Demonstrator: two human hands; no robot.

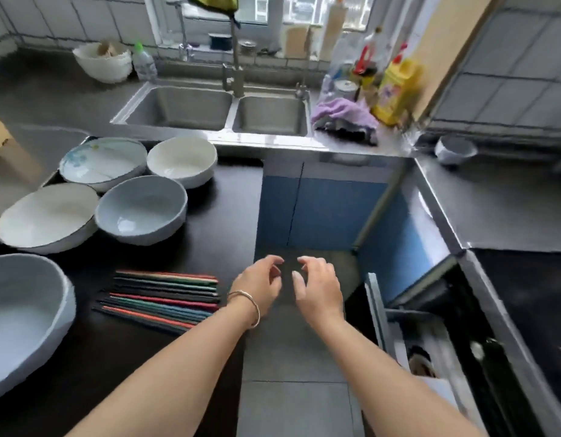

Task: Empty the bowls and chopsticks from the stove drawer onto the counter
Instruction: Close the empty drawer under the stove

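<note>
You have five bowls upright on the dark counter (190, 310) to your left: a pale blue bowl (141, 209) in the middle, a white bowl (182, 160) behind it, a shallow blue-patterned bowl (103, 162) just beside that, a wide white bowl (47, 214) nearer left, and a large blue bowl (23, 320) closest to you. The coloured chopsticks (161, 298) lie flat in a loose bundle near the counter's edge. The stove drawer (408, 335) stands pulled open at your lower right.

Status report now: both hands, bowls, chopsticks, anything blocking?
Left hand, right hand loosely curled, holding nothing. Bowls and chopsticks lie on counter. Nothing blocking.
</note>
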